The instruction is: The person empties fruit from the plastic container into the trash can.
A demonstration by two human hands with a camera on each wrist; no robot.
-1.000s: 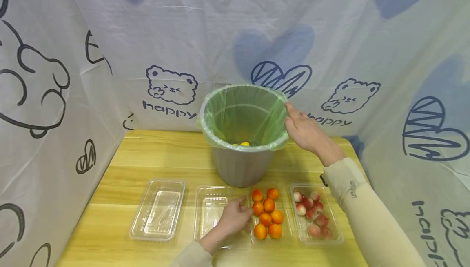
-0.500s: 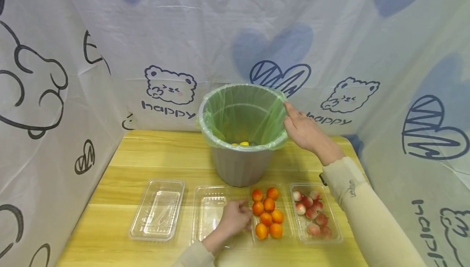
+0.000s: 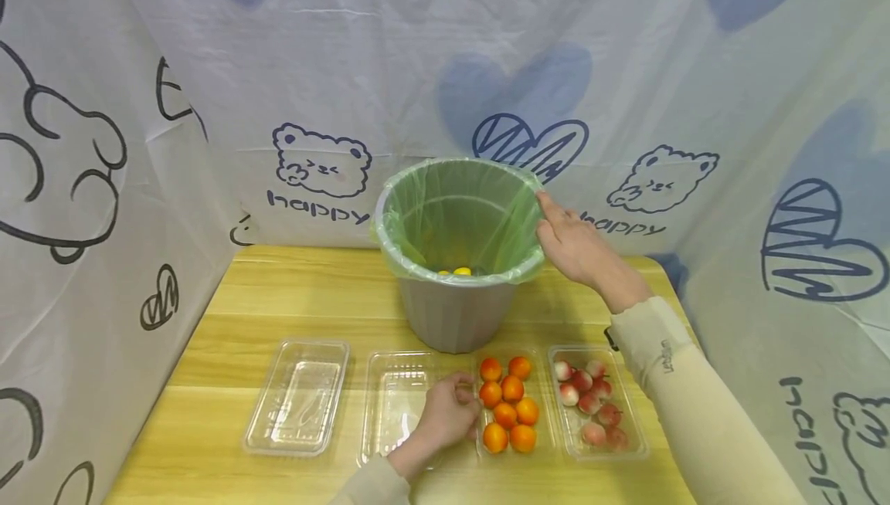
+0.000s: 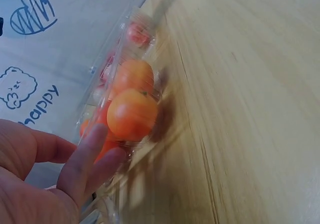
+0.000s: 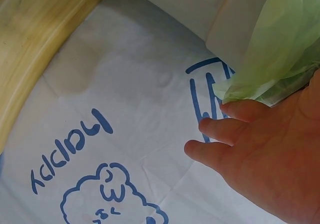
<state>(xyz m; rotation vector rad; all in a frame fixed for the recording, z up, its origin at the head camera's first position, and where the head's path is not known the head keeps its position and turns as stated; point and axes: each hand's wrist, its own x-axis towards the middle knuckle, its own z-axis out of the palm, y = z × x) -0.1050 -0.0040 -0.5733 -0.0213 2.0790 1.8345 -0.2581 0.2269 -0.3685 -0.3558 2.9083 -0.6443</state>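
My left hand (image 3: 450, 412) is at the near left edge of a clear plastic tray (image 3: 545, 443) holding several small oranges (image 3: 505, 414). In the left wrist view its fingers (image 4: 82, 164) are loosely extended against the tray's side, close by the oranges (image 4: 132, 115). My right hand (image 3: 573, 246) rests on the right rim of a grey bin (image 3: 455, 316) lined with a green bag (image 3: 473, 231). In the right wrist view its fingers (image 5: 215, 154) stretch straight along the outside, beside the bag (image 5: 280, 43). A yellow thing (image 3: 462, 270) shows low inside the bin.
Right of the oranges stands a clear tray (image 3: 636, 447) of several small red-and-white stemmed fruits (image 3: 591, 401). An empty clear tray (image 3: 399, 389) lies left of my left hand, partly covered by it, with another empty one (image 3: 299, 405) farther left. A printed curtain (image 3: 417, 65) encloses the wooden table (image 3: 306, 289).
My left hand has shifted slightly to the right, and the oranges have moved a little to the right. My right hand has stayed on the bin's rim.
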